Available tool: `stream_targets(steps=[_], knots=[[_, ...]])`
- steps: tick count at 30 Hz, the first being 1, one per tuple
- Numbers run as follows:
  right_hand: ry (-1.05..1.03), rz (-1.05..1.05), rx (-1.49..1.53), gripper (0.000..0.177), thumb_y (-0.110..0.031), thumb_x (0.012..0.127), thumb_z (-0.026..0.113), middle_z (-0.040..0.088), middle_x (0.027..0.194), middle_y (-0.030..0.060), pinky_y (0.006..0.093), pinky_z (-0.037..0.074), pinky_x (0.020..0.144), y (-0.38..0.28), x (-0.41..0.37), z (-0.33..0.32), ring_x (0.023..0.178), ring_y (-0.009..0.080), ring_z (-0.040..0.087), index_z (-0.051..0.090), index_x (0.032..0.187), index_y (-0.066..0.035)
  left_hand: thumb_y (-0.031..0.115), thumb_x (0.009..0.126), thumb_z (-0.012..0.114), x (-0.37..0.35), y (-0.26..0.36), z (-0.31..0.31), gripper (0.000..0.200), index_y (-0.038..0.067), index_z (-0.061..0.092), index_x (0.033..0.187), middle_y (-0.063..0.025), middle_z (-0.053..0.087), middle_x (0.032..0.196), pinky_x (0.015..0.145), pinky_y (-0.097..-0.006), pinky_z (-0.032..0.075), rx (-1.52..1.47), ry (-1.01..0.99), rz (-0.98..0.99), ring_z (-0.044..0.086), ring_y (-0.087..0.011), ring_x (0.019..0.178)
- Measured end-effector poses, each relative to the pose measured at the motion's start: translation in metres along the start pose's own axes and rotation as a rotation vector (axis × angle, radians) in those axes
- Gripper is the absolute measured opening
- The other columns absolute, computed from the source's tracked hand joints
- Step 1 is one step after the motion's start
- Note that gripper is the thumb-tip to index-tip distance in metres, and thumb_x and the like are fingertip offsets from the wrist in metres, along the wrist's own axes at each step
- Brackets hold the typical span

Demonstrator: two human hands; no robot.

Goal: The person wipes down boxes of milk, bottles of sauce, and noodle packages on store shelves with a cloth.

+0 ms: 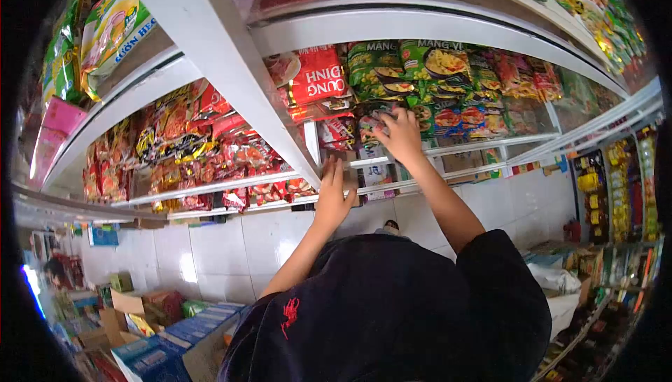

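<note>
My right hand (pixel 402 139) rests on a dark shiny noodle packet (pixel 371 121) on the shelf, fingers spread and curved over it. At the foot of the white upright post (pixel 231 74), my left hand (pixel 334 196) lies against the shelf's front edge, fingers stretched out. Red and white packets (pixel 337 133) sit between the two hands. Behind my right hand stand green packets (pixel 437 60) with a bowl pictured on them. A large red packet (pixel 315 77) lies upside down next to these. Blue and red packets (pixel 458 117) are to the right of my right hand.
Left of the post, the shelf holds many red packets (pixel 238 154). A white shelf rail (pixel 448 28) runs above my hands. Blue cartons (pixel 175 333) and an open cardboard box (pixel 115 319) stand behind me on the left. Another stocked rack (pixel 616 179) is at far right.
</note>
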State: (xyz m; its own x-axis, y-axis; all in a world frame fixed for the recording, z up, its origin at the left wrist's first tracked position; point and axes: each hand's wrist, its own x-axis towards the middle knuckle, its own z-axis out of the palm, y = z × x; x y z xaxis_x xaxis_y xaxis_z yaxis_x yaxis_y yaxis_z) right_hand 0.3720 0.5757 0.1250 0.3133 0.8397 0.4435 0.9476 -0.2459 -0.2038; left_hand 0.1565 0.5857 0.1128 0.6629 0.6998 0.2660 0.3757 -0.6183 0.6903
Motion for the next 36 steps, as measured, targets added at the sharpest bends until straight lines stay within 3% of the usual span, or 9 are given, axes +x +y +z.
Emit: stream_targets(steps=[3, 5, 9, 10, 13, 17, 25, 30, 36], knots=[[-0.171, -0.074, 0.046, 0.032, -0.031, 0.073, 0.058, 0.048, 0.1, 0.0123, 0.0413, 0.037, 0.077, -0.046, -0.011, -0.01, 0.093, 0.0302, 0.045, 0.059, 0.097, -0.01, 0.009, 0.07, 0.06, -0.002, -0.008, 0.01, 0.069, -0.008, 0.025, 0.128, -0.0267, 0.028, 0.131, 0.102, -0.0411, 0.023, 0.197, -0.039, 0.004, 0.025, -0.0382, 0.124], [-0.064, -0.252, 0.224, 0.03, -0.027, 0.073, 0.058, 0.046, 0.097, 0.0123, 0.0439, 0.037, 0.077, -0.068, -0.017, 0.016, 0.092, 0.0306, 0.045, 0.058, 0.098, -0.011, 0.008, 0.07, 0.059, -0.003, -0.011, 0.016, 0.07, -0.007, 0.024, 0.128, -0.0279, 0.028, 0.13, 0.101, -0.0413, 0.024, 0.142, -0.049, -0.046, 0.025, -0.0401, 0.123], [-0.164, -0.219, 0.415, 0.03, -0.022, 0.073, 0.059, 0.044, 0.1, 0.0143, 0.043, 0.039, 0.077, -0.083, 0.016, 0.032, 0.097, 0.0328, 0.043, 0.057, 0.1, -0.01, 0.006, 0.07, 0.059, -0.009, 0.013, 0.016, 0.07, -0.005, 0.024, 0.129, -0.0279, 0.032, 0.127, 0.099, -0.0424, 0.026, 0.106, 0.198, -0.104, 0.028, -0.0408, 0.12], [-0.282, -0.189, 0.362, 0.033, -0.022, 0.073, 0.059, 0.043, 0.101, 0.0144, 0.0427, 0.04, 0.078, -0.087, 0.023, 0.023, 0.098, 0.0332, 0.043, 0.055, 0.102, -0.008, 0.006, 0.07, 0.06, -0.012, 0.009, 0.019, 0.07, -0.004, 0.024, 0.129, -0.0269, 0.031, 0.127, 0.099, -0.0418, 0.027, 0.109, 0.195, -0.103, 0.031, -0.0396, 0.119], [-0.199, -0.257, 0.323, 0.032, -0.022, 0.073, 0.059, 0.043, 0.1, 0.0123, 0.043, 0.042, 0.077, -0.087, 0.007, 0.021, 0.097, 0.0325, 0.043, 0.056, 0.102, -0.009, 0.006, 0.069, 0.06, -0.019, -0.01, 0.027, 0.069, -0.004, 0.025, 0.128, -0.0255, 0.029, 0.129, 0.098, -0.0412, 0.028, 0.235, 0.088, -0.07, 0.033, -0.0385, 0.117], [-0.321, -0.282, 0.294, 0.031, -0.023, 0.072, 0.061, 0.042, 0.099, 0.0113, 0.0386, 0.046, 0.07, -0.082, 0.005, 0.014, 0.094, 0.0308, 0.046, 0.059, 0.102, -0.017, 0.005, 0.068, 0.061, -0.024, -0.011, 0.031, 0.059, 0.0, 0.035, 0.121, -0.0231, 0.032, 0.125, 0.093, -0.0407, 0.034, 0.159, 0.176, -0.094, 0.036, -0.0381, 0.115], [0.037, -0.259, 0.416, 0.026, -0.021, 0.069, 0.065, 0.054, 0.092, 0.0023, 0.0346, 0.045, 0.068, -0.034, -0.012, 0.017, 0.084, 0.0231, 0.05, 0.065, 0.094, -0.016, 0.005, 0.067, 0.062, -0.025, -0.016, 0.029, 0.057, 0.004, 0.036, 0.117, -0.0224, 0.031, 0.124, 0.091, -0.0416, 0.037, 0.157, 0.127, -0.075, 0.035, -0.0407, 0.114], [0.038, 0.094, 0.215, 0.025, -0.021, 0.073, 0.061, 0.054, 0.094, 0.0021, 0.036, 0.045, 0.069, 0.066, -0.019, -0.008, 0.086, 0.0256, 0.05, 0.062, 0.097, -0.017, 0.006, 0.066, 0.062, -0.022, -0.009, 0.027, 0.057, 0.004, 0.037, 0.117, -0.0232, 0.03, 0.124, 0.091, -0.0427, 0.035, 0.115, 0.129, -0.063, 0.035, -0.0412, 0.114], [-0.024, 0.047, 0.101, 0.031, -0.028, 0.075, 0.06, 0.047, 0.096, 0.0073, 0.0366, 0.045, 0.07, -0.009, -0.004, -0.001, 0.091, 0.0267, 0.047, 0.06, 0.1, -0.012, 0.006, 0.068, 0.061, -0.014, -0.001, 0.031, 0.055, 0.002, 0.039, 0.119, -0.0233, 0.034, 0.125, 0.095, -0.0443, 0.029, 0.091, 0.144, -0.063, 0.034, -0.0393, 0.116]])
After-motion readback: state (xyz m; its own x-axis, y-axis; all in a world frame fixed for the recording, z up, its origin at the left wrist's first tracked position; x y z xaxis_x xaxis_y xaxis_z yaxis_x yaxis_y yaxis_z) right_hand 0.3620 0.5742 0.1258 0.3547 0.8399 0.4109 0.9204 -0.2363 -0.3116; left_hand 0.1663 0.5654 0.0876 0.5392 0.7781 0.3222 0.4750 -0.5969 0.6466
